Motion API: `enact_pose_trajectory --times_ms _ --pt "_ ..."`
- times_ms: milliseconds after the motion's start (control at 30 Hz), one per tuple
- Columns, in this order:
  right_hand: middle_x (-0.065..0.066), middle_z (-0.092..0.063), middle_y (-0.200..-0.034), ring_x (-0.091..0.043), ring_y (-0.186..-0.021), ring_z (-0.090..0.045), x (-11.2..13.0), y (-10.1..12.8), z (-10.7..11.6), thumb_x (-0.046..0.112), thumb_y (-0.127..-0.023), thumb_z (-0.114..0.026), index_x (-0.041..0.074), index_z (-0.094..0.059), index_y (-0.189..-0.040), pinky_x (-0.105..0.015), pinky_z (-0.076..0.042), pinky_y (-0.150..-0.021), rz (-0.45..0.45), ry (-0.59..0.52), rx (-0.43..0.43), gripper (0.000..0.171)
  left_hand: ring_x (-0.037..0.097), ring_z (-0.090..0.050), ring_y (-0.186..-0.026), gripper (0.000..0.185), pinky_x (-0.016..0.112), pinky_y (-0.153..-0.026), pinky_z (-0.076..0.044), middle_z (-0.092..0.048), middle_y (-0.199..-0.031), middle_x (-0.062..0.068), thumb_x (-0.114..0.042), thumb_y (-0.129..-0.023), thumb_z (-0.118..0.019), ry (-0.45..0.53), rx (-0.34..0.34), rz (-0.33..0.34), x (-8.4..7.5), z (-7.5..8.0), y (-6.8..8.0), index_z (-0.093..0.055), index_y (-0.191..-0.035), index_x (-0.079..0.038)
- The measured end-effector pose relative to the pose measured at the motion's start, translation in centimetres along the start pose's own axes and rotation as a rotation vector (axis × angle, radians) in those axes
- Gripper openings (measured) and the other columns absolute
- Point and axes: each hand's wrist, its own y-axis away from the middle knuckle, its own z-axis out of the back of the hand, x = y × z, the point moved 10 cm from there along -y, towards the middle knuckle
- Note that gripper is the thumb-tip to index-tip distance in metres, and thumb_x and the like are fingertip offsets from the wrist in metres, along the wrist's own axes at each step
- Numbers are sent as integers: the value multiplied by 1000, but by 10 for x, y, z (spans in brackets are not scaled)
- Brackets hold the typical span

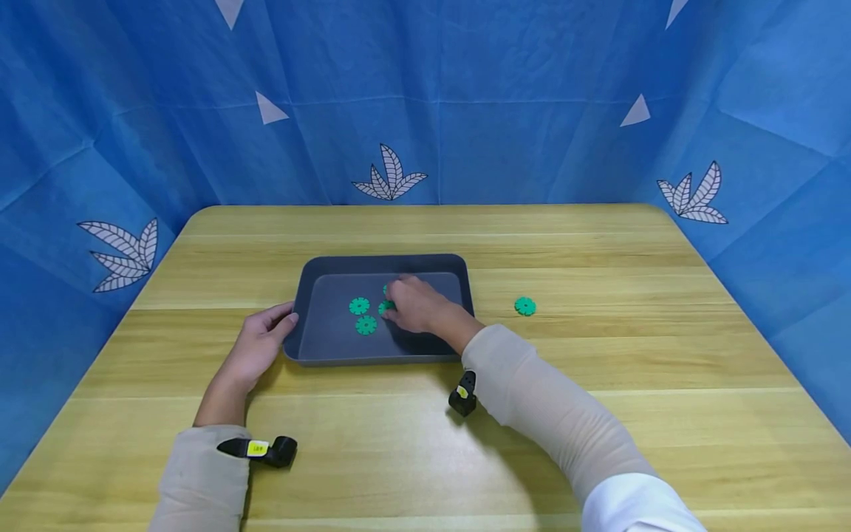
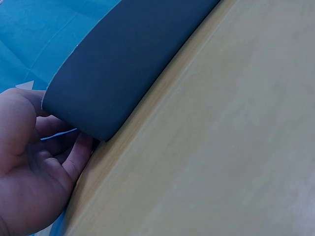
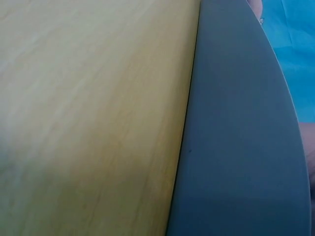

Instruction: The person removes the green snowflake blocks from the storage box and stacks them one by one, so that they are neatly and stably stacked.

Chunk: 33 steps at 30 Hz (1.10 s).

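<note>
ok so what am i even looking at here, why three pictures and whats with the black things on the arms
It is one person at a wooden table, filmed by three cameras at once. The big picture comes from a camera on the head, looking down at both hands. The black things on the forearms are wrist cameras; they give the two close-up pictures, which show mostly the grey tray's outer wall and the tabletop. The left hand rests against the tray's left edge. The right hand is inside the tray, fingertips on green gear-shaped discs; whether it pinches one is hidden. Another green disc lies on the table to the tray's right.
</note>
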Motion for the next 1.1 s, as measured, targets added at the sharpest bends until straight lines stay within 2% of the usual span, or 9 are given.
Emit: enact_pose_trajectory --times_ms 167,367,600,900,1100 --pt "1 -43 -66 -16 -75 -43 1 0 0 23 -89 -61 11 -49 -64 -27 -40 -67 6 4 -3 31 31 -37 -130 49 44 -108 -32 -41 -139 23 -26 -99 -40 0 2 -1 0 0 0 -38 -137 5" --pt "1 -38 -61 -14 -67 -40 3 -2 1 22 -90 -60 13 -42 -59 -26 -38 -64 19 24 8 37 31 -36 -131 49 44 -108 -32 -40 -140 23 -26 -100 -39 2 6 4 0 0 0 -37 -138 4" --pt "2 -35 -58 -14 -58 -36 6 -4 1 21 -90 -58 14 -41 -59 -23 -35 -55 8 46 51 37 31 -33 -133 50 45 -108 -30 -37 -142 23 -26 -100 -39 8 18 13 0 0 1 -34 -139 4" --pt "0 -38 -64 -15 -60 -39 7 -6 -1 23 -90 -57 13 -41 -63 -26 -39 -59 -3 103 94 32 30 -37 -130 49 44 -107 -33 -41 -139 23 -26 -100 -39 -3 11 4 -1 0 1 -37 -138 5" --pt "1 -38 -63 -14 -57 -38 8 -5 0 23 -90 -56 13 -41 -63 -25 -38 -57 6 101 87 33 31 -38 -130 50 44 -107 -33 -41 -139 23 -28 -100 -39 -4 8 3 0 0 0 -37 -138 4"
